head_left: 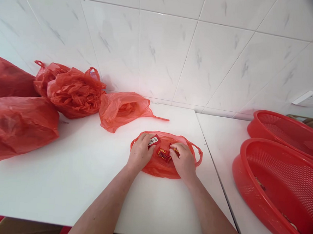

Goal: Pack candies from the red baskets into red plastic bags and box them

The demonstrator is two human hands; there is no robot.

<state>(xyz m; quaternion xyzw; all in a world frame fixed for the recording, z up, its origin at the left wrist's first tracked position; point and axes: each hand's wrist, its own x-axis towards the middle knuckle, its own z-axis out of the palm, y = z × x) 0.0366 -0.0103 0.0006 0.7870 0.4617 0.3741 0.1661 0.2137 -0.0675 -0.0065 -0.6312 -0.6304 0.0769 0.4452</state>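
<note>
White marble-look wall tiles back a smooth white tabletop (84, 169), and right in the middle of it lies a small, flat, translucent red plastic carrier bag (162, 166) with both hands working on top of it. Left hand (140, 152) has its fingers curled around a small red sachet with a white label (153, 141), pinched at the bag's upper left edge. Right hand (184, 161) is bent over, fingertips pressed down at a pair of little red-wrapped sweets (163, 154) sitting in the bag's middle; whether it actually grips one I cannot tell. This looks like the sorting-and-filling stage, small packets being gathered on or into the bag. Next move, I'd judge, calls for a clean pinch on those slippery wrappers and a bag mouth held open. Off to the left, several stuffed, crumpled red plastic bags (73, 90) are heaped against the wall, and on the right two large red perforated plastic baskets (282, 188) stand one behind the other.
</note>
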